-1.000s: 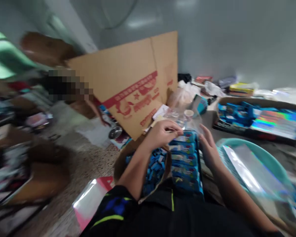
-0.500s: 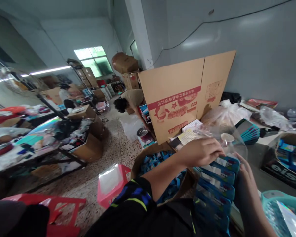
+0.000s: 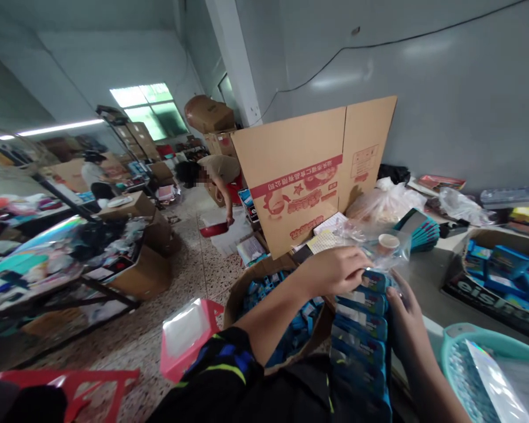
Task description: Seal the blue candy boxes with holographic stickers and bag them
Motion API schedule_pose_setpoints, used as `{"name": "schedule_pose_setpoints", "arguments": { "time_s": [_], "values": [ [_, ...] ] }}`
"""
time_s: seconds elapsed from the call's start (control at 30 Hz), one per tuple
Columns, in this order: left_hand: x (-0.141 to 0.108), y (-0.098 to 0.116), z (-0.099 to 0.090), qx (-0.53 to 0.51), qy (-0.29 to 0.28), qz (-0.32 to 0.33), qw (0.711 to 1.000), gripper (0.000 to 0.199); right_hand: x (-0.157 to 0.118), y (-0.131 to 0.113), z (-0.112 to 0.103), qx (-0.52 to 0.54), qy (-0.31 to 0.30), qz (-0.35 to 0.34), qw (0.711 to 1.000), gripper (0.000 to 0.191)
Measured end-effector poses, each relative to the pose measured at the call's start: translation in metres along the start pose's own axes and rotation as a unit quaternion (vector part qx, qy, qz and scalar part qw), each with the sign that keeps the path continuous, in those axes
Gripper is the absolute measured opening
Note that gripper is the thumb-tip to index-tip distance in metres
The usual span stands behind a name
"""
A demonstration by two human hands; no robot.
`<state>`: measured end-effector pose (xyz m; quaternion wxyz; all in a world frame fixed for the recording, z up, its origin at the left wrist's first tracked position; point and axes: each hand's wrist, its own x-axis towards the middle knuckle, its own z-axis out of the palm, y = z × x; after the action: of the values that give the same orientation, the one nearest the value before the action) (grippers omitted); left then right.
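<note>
A stack of blue packets (image 3: 365, 326) in clear plastic lies against my front, running down toward my lap. My left hand (image 3: 341, 271) is closed at the stack's top end, its fingertips pinching the clear plastic bag (image 3: 394, 252). Along the right side of the stack, my right hand (image 3: 403, 302) is wrapped, thumb toward the packets. Below my left forearm stands a round-looking carton (image 3: 235, 288) filled with small blue boxes (image 3: 306, 317). A paper cup (image 3: 388, 243) is just beyond the bag.
A large cardboard sheet (image 3: 304, 170) stands ahead. At the right are a black carton of blue boxes (image 3: 494, 294) and a turquoise basket (image 3: 449, 352). Pink stools (image 3: 189, 335) stand on the floor. A person (image 3: 220, 170) bends over behind the cardboard; another works further back.
The view has turned slightly right. The clear bag has sunk lower around the top of the stack. The bending person now holds a red basin out over the floor.
</note>
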<state>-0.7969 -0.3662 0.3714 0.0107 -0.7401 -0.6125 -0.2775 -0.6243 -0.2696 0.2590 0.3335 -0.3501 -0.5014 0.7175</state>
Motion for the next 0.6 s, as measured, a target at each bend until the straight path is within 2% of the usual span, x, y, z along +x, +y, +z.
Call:
{"name": "schedule_pose_setpoints", "arguments": {
  "time_s": [0.1, 0.17, 0.23, 0.3, 0.4, 0.5, 0.6],
  "values": [
    [0.006, -0.018, -0.001, -0.132, -0.016, -0.023, 0.991, 0.013, -0.005, -0.006, 0.002, -0.007, -0.008, 0.007, 1.000, 0.101],
    [0.011, -0.026, 0.000, -0.206, 0.000, -0.062, 0.977, 0.009, -0.006, -0.008, 0.004, -0.011, -0.015, 0.007, 1.000, 0.106],
    [0.014, -0.027, 0.003, -0.220, 0.028, -0.094, 0.970, 0.008, -0.006, -0.010, 0.007, -0.004, -0.019, 0.009, 1.000, 0.111],
    [0.016, -0.022, 0.004, -0.165, 0.048, -0.091, 0.981, 0.008, -0.007, -0.012, 0.009, 0.012, -0.015, 0.007, 1.000, 0.112],
    [0.013, -0.008, 0.005, -0.027, 0.047, -0.030, 0.998, 0.014, -0.009, -0.014, 0.012, 0.024, 0.001, 0.007, 1.000, 0.108],
    [0.006, 0.001, 0.006, 0.078, 0.041, 0.044, 0.995, 0.021, -0.009, -0.012, 0.013, 0.021, 0.009, 0.006, 1.000, 0.102],
    [-0.003, 0.003, 0.010, 0.119, 0.059, 0.076, 0.988, 0.021, -0.006, -0.005, 0.012, 0.020, 0.010, 0.001, 1.000, 0.097]
  ]
}}
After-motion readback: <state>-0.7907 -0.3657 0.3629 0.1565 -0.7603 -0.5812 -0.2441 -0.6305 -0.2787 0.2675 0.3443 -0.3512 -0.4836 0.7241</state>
